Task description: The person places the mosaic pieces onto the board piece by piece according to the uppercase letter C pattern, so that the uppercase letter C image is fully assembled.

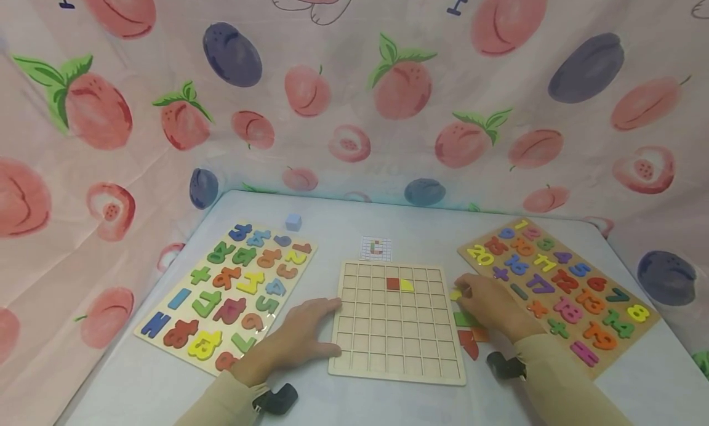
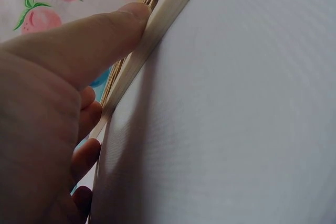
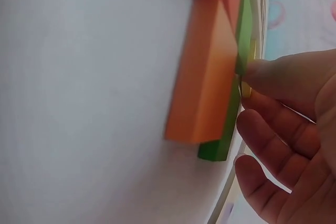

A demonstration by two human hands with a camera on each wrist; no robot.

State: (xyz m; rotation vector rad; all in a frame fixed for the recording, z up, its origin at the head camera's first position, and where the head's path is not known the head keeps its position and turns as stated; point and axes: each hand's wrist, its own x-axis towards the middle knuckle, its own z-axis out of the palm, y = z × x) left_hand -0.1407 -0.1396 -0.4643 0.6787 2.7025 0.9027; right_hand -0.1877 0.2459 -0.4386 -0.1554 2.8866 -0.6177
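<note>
A wooden grid board (image 1: 382, 333) lies mid-table, with a red square block (image 1: 392, 284) and a yellow quarter-round block (image 1: 407, 285) side by side in its upper cells. My left hand (image 1: 301, 330) rests against the board's left edge, thumb and fingers spread; the left wrist view shows the thumb (image 2: 105, 38) touching the rim. Beyond the right edge, my right hand (image 1: 490, 303) pinches a yellow block (image 1: 456, 295) between thumb and fingers. Just below that hand lie green blocks (image 1: 464, 319), an orange block (image 3: 202, 77) and red blocks (image 1: 469, 345).
A small card (image 1: 376, 248) with a coloured pattern lies behind the board. Number boards stand on the left (image 1: 221, 290) and right (image 1: 559, 290), the right one partly under my forearm. A pale blue cube (image 1: 293, 222) sits at the back left. Fruit-print cloth (image 1: 354, 106) hangs behind.
</note>
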